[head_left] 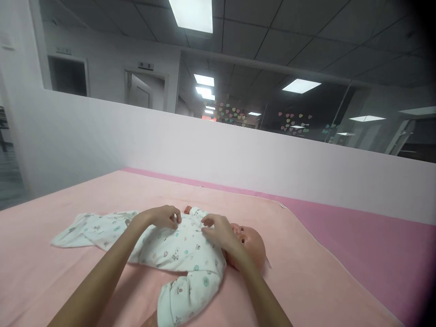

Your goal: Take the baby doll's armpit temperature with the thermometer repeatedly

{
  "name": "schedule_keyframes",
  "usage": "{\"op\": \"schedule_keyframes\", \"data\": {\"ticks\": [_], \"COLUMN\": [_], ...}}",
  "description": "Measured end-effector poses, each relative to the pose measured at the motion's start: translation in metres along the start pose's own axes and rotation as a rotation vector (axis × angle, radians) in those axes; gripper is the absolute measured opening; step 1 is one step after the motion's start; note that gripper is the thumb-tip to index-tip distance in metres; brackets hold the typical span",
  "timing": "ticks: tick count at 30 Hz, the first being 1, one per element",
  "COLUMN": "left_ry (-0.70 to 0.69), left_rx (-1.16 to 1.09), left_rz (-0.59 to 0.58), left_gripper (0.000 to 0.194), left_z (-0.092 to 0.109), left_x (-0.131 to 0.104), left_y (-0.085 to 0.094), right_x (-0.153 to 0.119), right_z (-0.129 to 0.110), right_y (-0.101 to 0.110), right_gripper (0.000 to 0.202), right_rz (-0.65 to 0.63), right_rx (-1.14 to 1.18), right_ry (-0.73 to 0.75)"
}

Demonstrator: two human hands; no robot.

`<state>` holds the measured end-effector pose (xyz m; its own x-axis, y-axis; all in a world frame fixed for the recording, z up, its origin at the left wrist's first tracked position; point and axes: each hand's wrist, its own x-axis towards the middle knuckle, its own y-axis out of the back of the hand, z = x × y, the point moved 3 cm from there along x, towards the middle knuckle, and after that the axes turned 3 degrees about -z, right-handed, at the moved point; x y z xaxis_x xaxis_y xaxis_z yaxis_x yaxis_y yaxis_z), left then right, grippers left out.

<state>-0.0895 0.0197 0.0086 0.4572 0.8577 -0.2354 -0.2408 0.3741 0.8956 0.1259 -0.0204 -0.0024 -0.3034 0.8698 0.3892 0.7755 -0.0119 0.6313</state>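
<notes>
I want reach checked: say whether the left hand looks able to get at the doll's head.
Probably not by a straight path: the left hand is over the patterned outfit, and the right hand and right forearm lie between it and the doll's head. A detour might work.

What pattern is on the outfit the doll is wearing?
The outfit is white with small scattered prints, some teal; head view shows it.

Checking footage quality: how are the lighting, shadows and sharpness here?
Head view, top: the nearest ceiling light is blown out white; head view, background: the door sign is too soft to read; head view, foreground: the print on the suit shows fairly clearly, and a soft shadow lies on the sheet beside the left forearm; head view, right: corners go black.
</notes>
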Motion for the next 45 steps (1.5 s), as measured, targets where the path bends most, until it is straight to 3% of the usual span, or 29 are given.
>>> {"op": "schedule_keyframes", "data": {"ticks": [2,4,7,9,10,12,15,18,23,28,35,45], "left_ry": [0.067,0.101,0.028,-0.061,-0.098,-0.148,-0.180,-0.207,-0.249,-0.230,-0.200,-0.222], "left_rx": [0.080,0.170,0.260,0.260,0.250,0.227,0.197,0.151,0.102,0.063,0.006,-0.141], "left_rz": [0.033,0.112,0.274,0.310,0.308,0.300,0.326,0.330,0.302,0.237,0.183,0.032], "left_gripper": [0.029,0.028,0.022,0.023,0.025,0.027,0.029,0.031,0.032,0.034,0.032,0.027], "left_z": [0.005,0.015,0.037,0.051,0.056,0.063,0.067,0.067,0.067,0.067,0.056,0.034], "left_x": [0.000,0.001,0.005,0.010,0.013,0.018,0.023,0.024,0.024,0.022,0.018,0.017], "left_y": [-0.001,-0.002,-0.006,-0.013,-0.016,-0.023,-0.029,-0.032,-0.033,-0.031,-0.022,-0.015], "right_x": [0.001,0.000,-0.012,-0.024,-0.030,-0.042,-0.057,-0.064,-0.066,-0.068,-0.064,-0.044], "right_z": [0.001,0.010,0.039,0.064,0.077,0.104,0.135,0.153,0.164,0.169,0.170,0.114], "right_y": [0.029,0.068,0.121,0.144,0.149,0.149,0.135,0.120,0.105,0.101,0.113,0.147], "right_gripper": [0.017,0.017,0.016,0.016,0.015,0.015,0.017,0.018,0.015,0.015,0.011,0.005], "right_rz": [0.055,0.209,0.410,0.418,0.330,0.033,-0.299,-0.453,-0.540,-0.528,-0.336,-0.033], "right_rx": [0.049,0.063,-0.089,-0.310,-0.394,-0.454,-0.346,-0.245,-0.174,-0.148,-0.167,-0.258], "right_ry": [-0.029,-0.069,-0.267,-0.446,-0.555,-0.766,-0.925,-0.999,-1.086,-1.116,-1.035,-0.798]}}
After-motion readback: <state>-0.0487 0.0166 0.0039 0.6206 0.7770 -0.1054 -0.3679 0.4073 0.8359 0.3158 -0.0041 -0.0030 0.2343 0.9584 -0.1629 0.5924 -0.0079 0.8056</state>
